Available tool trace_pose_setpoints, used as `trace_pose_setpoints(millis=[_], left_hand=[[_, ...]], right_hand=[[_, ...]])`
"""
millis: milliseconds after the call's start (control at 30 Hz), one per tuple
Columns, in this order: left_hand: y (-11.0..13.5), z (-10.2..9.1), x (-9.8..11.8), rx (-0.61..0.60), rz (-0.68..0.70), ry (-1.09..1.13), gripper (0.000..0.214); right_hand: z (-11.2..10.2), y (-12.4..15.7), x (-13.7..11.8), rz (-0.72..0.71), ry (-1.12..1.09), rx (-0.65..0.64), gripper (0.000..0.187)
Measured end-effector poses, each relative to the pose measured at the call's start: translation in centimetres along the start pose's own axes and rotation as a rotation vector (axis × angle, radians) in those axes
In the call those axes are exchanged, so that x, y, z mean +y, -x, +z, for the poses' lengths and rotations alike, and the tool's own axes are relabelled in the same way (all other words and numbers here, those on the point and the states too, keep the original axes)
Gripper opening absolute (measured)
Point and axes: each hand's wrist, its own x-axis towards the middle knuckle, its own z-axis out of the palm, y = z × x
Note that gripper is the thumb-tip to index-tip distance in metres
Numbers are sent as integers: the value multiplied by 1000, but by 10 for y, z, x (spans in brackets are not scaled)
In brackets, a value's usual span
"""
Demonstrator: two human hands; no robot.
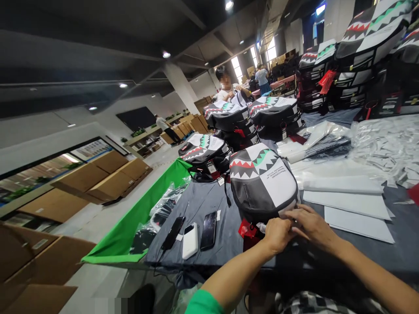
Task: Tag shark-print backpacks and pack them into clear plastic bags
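Observation:
A grey, black and white backpack point(263, 183) with a red and green shark-tooth print lies on the dark cloth-covered table in front of me. My left hand point(277, 233) is closed in a fist at its near right edge; whatever it grips is hidden. Beside it, my right hand point(309, 224) has bent fingers pressed together close to the left fingertips, at the bag's edge. I cannot make out what is between them. A red tag point(248, 229) hangs from the bag's near side, left of my hands.
White plastic sleeves point(353, 205) lie at right. Two phones point(208, 231) and a white power bank point(190, 240) rest at left, beside a green-lined bin point(131, 226) of bagged items. More backpacks point(206, 150) stand behind and in tall stacks point(356, 56). A person point(229, 89) works across the table.

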Motion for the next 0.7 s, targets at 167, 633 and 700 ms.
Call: trace_pose_setpoints(millis=[167,633,700], left_hand=[[34,16,-55,227,299,-194,20],[12,-35,3,22,88,279,39],[-8,-43,11,-216,83,366,36]], right_hand=[[-1,-15,3,-387,313,-150,16],[-2,-19,20,-371,298,-81,19],[-7,-19,18,-343,311,-87,17]])
